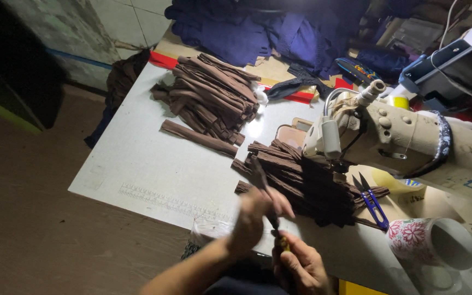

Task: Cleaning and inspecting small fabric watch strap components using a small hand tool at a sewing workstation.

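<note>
Both hands work at the near edge of the worktop (154,164), a pale grey sheet with a ruler scale along that edge. The left hand (255,218) is blurred; its fingers are closed around a narrow brown fabric strip (260,176) that rises from the hand and slants up toward the heap behind it. The right hand (301,265) sits just below and beside it, fingers pinched on a small slim tool with a yellowish handle (283,243); what kind of tool it is cannot be told.

Just behind the hands, toward the right side of the worktop, lies a loose heap of brown strips (307,183), running under the head of a cream sewing machine (411,142). A second, larger stack of brown strips (211,95) lies at the far edge, with a single brown strip (198,137) lying apart on its near side.

Blue-handled thread snips (373,203) lie beside the near heap, under the machine arm. A flowered mug (430,246) lies on its side at the near right corner. Dark blue cloth (258,27) is piled beyond the far edge.
</note>
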